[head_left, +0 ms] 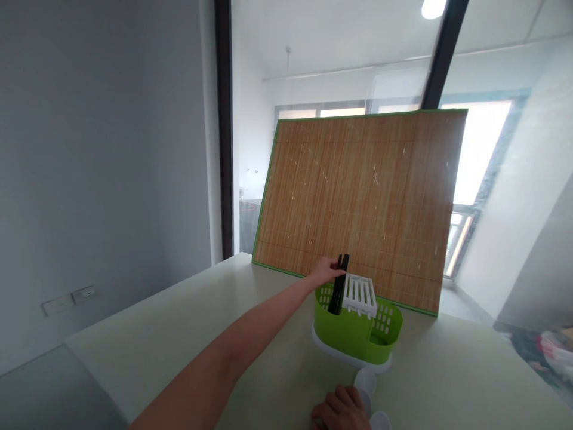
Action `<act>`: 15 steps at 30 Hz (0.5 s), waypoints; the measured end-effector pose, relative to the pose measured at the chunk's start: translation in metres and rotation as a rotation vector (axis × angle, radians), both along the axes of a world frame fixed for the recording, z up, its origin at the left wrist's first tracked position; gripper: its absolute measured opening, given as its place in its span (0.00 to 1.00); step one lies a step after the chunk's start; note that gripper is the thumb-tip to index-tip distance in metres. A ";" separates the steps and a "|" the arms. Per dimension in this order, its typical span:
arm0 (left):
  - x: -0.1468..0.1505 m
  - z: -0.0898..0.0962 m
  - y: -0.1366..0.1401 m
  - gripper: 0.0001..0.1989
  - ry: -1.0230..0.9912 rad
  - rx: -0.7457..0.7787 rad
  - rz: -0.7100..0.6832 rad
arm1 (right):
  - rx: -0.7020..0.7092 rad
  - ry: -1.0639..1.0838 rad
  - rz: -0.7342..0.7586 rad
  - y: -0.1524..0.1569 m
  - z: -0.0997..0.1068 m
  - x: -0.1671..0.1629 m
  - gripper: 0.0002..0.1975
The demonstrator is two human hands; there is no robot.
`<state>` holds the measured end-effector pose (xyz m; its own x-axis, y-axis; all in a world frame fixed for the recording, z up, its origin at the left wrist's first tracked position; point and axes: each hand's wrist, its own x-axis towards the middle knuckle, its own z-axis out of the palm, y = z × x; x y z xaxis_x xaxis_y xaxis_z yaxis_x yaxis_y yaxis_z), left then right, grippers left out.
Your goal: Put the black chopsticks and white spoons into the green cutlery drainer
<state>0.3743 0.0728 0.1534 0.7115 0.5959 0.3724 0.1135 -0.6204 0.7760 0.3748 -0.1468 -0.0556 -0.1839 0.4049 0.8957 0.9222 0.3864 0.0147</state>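
My left hand (326,272) pinches several thin black chopsticks (339,292) near their upper ends. They lean in the left compartment of a lime-green utensil caddy (342,331), which stands on a white base. A white slotted rack (360,294) sits over the caddy's middle, just right of the chopsticks. At the bottom of the view, my right hand (341,409) rests low over the table with its fingers curled. What its fingers hold, if anything, is hidden. Several white rounded pieces (366,381), perhaps spoon bowls, lie beside that hand, in front of the caddy.
A pale table (201,316) carries everything. Behind the caddy, a bamboo mat (358,197) with green edging stands upright, leaning toward the glass partition. A grey wall (107,149) with sockets is on the left. Blurred items (546,358) lie beyond the table's right edge.
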 end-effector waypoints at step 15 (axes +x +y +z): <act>-0.015 -0.003 -0.006 0.14 0.140 0.124 0.144 | -0.041 -0.048 -0.047 -0.006 0.005 -0.001 0.10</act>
<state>0.3593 0.0664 0.1507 0.6723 0.6508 0.3527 0.3086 -0.6796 0.6655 0.3734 -0.1525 -0.0505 -0.2066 0.4502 0.8687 0.9378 0.3442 0.0447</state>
